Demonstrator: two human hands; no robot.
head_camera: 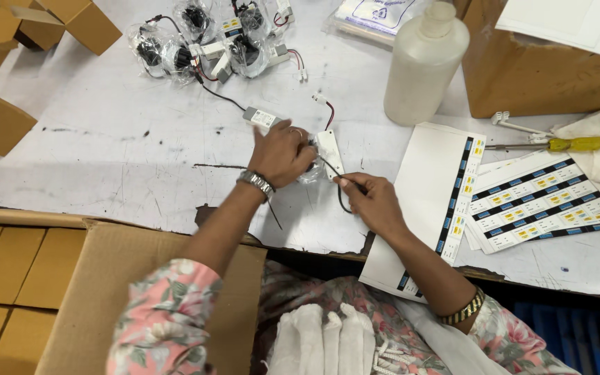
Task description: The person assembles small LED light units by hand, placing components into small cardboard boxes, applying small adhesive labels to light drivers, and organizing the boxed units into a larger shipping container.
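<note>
My left hand [282,154], with a metal watch at the wrist, is closed over a small lamp unit in a clear bag [312,169] on the white table [105,160]. Beside it lies a white rectangular driver box [330,151] with red and black leads. My right hand [373,201] pinches the thin black wire [342,198] that runs from the unit. A second small white driver [262,118] lies just behind my left hand, wired to a pile farther back.
Several bagged lamp units [210,42] lie at the back. A white plastic bottle [425,66], a brown carton [543,69], a yellow-handled screwdriver [578,144] and sheets of labels [536,205] are on the right. Small brown boxes [8,62] sit left; an open carton [71,278] is near me.
</note>
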